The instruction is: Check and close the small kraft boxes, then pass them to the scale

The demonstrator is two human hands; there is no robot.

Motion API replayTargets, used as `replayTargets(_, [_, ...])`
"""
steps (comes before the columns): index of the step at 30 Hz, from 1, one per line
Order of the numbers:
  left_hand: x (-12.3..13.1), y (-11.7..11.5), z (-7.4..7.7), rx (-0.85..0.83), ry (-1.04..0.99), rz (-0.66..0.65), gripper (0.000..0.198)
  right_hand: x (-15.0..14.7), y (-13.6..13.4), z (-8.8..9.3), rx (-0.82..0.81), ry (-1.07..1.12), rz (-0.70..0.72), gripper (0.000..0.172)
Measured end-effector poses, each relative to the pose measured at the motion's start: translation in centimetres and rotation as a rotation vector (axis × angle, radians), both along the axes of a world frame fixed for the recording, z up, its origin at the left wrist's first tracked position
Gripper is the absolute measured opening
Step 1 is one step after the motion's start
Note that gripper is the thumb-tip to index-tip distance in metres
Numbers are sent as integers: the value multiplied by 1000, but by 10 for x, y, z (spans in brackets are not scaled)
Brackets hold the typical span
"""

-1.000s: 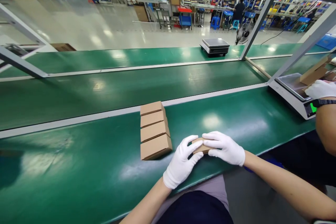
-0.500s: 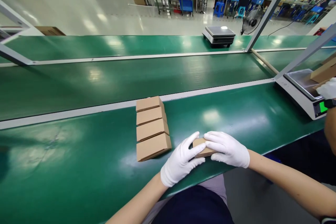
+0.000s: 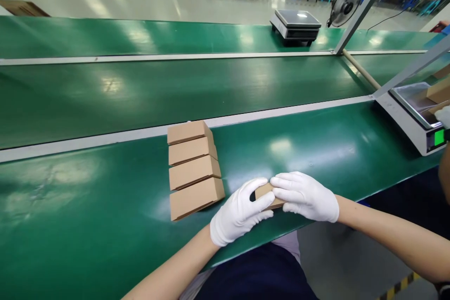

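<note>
Between my two white-gloved hands lies a small brown cardboard box (image 3: 266, 192) on the green work surface, close to its front edge. My left hand (image 3: 242, 211) grips the box's left end, thumb and fingers bent around it. From the other side, my right hand (image 3: 304, 197) closes over the right end, its fingers across the top. Much of the box is hidden under the gloves. Just left of my left hand, several similar closed cardboard boxes (image 3: 195, 194) stand in a row running away from me, each touching its neighbour.
A green belt (image 3: 225, 79) runs behind a pale metal rail. Beyond it stands a weighing scale (image 3: 297, 23) near a fan (image 3: 346, 4). At right, a second scale (image 3: 404, 124) holds cardboard pieces, with a co-worker's gloved hand (image 3: 445, 115) beside it. A metal post (image 3: 365, 7) slants upward.
The camera view has tilted downward and shifted slightly. Both hands stay on the same small box, with hardly any visible movement. The row of boxes is unchanged.
</note>
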State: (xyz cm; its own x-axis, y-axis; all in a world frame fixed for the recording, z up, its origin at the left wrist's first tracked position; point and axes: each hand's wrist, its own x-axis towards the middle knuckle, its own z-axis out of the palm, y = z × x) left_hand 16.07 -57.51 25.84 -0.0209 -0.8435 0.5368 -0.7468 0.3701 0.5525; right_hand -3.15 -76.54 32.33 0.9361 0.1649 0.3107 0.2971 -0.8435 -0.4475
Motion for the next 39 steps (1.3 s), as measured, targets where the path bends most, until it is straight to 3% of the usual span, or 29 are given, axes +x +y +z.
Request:
replayTargets(3, [1, -2, 0, -60, -76, -1, 49, -3, 5, -7, 81, -40, -49, 53])
replayTargets(8, [0, -3, -6, -132, -167, 18, 38, -5, 8, -25, -151, -60, -25, 49])
replayTargets(10, [-4, -6, -11, -148, -161, 32, 39, -4, 6, -30, -224, -61, -30, 40])
replayTargets(14, [-16, -3, -15, -180, -137, 98, 46, -10, 14, -34, -201, -132, -111, 34])
replayTargets(17, [-24, 26, -7, -139, -111, 182, 42, -15, 46, -36, -109, -120, -173, 36])
replayTargets(20, [-26, 76, 1, -85, -93, 262, 33, -9, 95, -45, 7, -148, -231, 42])
replayTargets(22, [-20, 108, 3, -81, -146, 381, 33, 7, 125, -54, 62, -167, -259, 44])
replayTargets(25, [6, 142, 6, -43, -292, 520, 32, 44, 151, -64, 103, -226, -303, 46])
replayTargets(28, [57, 152, 15, -23, -347, 530, 40, 72, 159, -59, 87, -269, -348, 46])
replayTargets(30, [100, 141, 25, -74, -309, 620, 45, 79, 165, -48, 48, -257, -401, 51])
replayTargets(33, [167, 98, 41, -77, -124, 791, 46, 79, 187, -32, -33, -208, -503, 59])
replayTargets(35, [203, 57, 47, 77, 113, 754, 55, 83, 207, -29, -96, -174, -552, 66])
replayTargets(37, [225, 17, 48, 175, 194, 686, 61, 95, 222, -34, -150, -135, -589, 79])
replayTargets(39, [236, -8, 43, 279, 245, 601, 54, 108, 225, -43, -195, -110, -605, 89])
